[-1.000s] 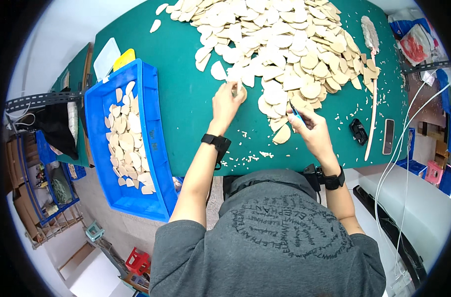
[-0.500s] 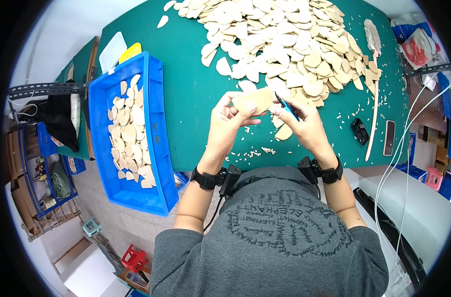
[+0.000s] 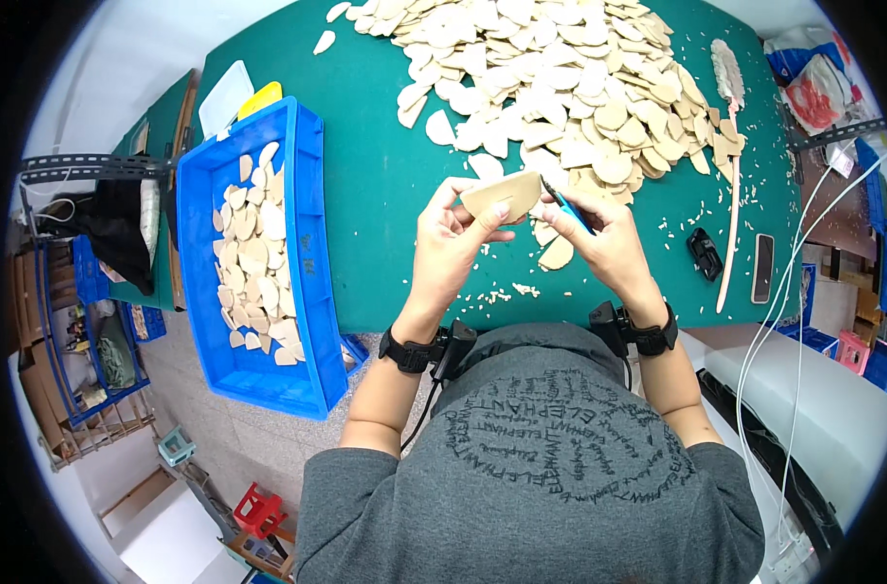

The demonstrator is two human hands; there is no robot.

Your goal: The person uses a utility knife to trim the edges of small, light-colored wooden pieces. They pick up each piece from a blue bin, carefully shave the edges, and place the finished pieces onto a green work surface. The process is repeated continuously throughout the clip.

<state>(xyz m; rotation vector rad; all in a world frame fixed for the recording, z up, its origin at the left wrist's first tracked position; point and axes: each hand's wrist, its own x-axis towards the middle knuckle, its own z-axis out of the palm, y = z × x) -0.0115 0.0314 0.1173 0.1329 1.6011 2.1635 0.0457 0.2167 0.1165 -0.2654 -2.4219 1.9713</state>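
Left hand (image 3: 450, 243) gripping tan wooden piece (image 3: 503, 196), long axis crosswise; right hand (image 3: 599, 238) pinching blue tool (image 3: 566, 206) at piece's right end.

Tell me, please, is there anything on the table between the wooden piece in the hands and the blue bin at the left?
Nothing visible. Between the wooden piece, held by the left hand, and the blue bin lies only bare green table.
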